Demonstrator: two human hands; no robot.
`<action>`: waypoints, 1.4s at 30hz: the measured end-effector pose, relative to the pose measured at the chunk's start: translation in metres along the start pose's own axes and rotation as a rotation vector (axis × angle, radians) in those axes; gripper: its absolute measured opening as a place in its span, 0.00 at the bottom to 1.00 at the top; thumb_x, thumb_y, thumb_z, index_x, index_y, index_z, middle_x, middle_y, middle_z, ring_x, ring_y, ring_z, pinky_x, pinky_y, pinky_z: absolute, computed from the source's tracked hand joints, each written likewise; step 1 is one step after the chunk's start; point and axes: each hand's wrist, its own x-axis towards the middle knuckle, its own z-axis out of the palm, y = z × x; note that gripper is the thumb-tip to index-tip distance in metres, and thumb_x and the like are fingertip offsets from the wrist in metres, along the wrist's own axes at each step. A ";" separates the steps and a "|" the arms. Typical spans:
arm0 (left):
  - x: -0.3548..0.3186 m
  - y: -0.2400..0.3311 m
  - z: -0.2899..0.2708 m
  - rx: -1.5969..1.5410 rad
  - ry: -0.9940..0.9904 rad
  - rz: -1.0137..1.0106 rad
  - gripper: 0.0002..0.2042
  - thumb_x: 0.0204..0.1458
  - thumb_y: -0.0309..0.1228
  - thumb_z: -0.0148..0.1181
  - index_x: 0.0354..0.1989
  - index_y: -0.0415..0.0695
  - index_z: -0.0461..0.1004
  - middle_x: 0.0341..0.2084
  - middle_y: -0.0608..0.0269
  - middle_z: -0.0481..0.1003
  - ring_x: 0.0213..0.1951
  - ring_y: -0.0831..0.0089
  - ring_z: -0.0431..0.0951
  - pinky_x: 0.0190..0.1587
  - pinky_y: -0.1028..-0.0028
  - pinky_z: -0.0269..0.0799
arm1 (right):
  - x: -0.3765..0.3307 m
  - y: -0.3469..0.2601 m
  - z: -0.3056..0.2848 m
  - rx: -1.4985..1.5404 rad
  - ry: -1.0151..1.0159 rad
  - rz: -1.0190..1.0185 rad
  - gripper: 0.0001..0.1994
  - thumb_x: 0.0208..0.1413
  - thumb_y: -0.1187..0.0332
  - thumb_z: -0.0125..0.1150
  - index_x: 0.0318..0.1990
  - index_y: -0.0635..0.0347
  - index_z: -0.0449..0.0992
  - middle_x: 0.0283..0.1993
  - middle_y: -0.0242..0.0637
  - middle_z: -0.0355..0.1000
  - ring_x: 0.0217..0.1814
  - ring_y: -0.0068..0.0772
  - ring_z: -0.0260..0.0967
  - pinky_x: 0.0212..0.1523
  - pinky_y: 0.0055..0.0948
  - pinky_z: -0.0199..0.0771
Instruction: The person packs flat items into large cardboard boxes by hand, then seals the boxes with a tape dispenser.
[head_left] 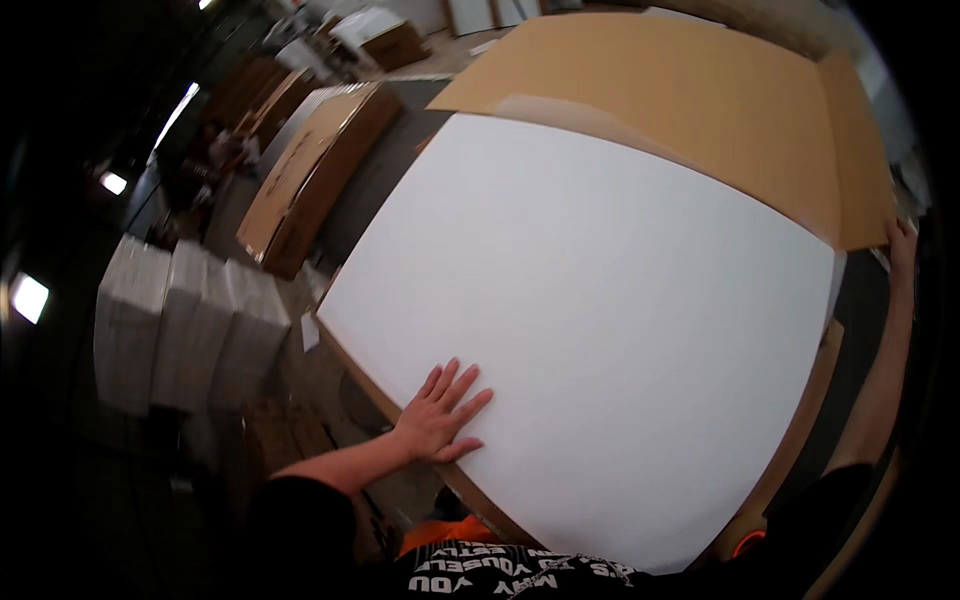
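Note:
A large white panel [610,320] lies flat in front of me, inside an open cardboard box [650,85] whose wide brown flap is folded back at the far side. My left hand [440,412] rests palm down on the panel's near left part, fingers spread, holding nothing. Far out to the right, my right hand [901,246] grips the outer edge of the cardboard flap near its corner. Part of that hand's grip is hidden. A strip of brown cardboard edge shows along the panel's near sides.
Beyond the panel on the left lies a long closed carton [315,175]. Stacks of white blocks [190,325] stand on the floor at left. More boxes [395,45] sit at the back. A blurred person [222,150] is in the dim far left.

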 end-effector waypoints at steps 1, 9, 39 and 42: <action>-0.004 -0.003 0.000 -0.004 0.002 -0.039 0.34 0.56 0.57 0.47 0.67 0.51 0.60 0.69 0.45 0.50 0.69 0.40 0.45 0.69 0.47 0.40 | -0.003 0.001 0.004 0.020 0.018 -0.019 0.38 0.43 0.55 0.65 0.61 0.66 0.63 0.65 0.54 0.55 0.68 0.58 0.49 0.67 0.57 0.48; -0.036 -0.025 -0.006 -0.002 0.035 0.040 0.35 0.58 0.60 0.40 0.70 0.53 0.54 0.71 0.49 0.46 0.71 0.44 0.41 0.71 0.51 0.35 | -0.157 -0.054 -0.044 0.230 0.195 -0.217 0.38 0.40 0.60 0.67 0.62 0.66 0.63 0.66 0.52 0.54 0.70 0.58 0.47 0.68 0.58 0.47; -0.059 -0.078 -0.086 0.339 -0.120 0.846 0.59 0.37 0.58 0.67 0.70 0.35 0.41 0.69 0.34 0.42 0.66 0.26 0.43 0.67 0.39 0.40 | -0.659 -0.381 -0.097 -0.314 -0.034 -0.278 0.23 0.39 0.50 0.67 0.35 0.62 0.78 0.38 0.40 0.76 0.47 0.40 0.72 0.52 0.43 0.70; -0.050 -0.079 -0.064 0.301 -0.009 0.842 0.55 0.37 0.51 0.70 0.70 0.37 0.44 0.68 0.34 0.44 0.64 0.25 0.48 0.65 0.38 0.45 | -0.658 -0.394 -0.089 -0.140 0.334 -0.362 0.19 0.37 0.54 0.71 0.31 0.60 0.78 0.33 0.39 0.74 0.46 0.42 0.72 0.52 0.43 0.71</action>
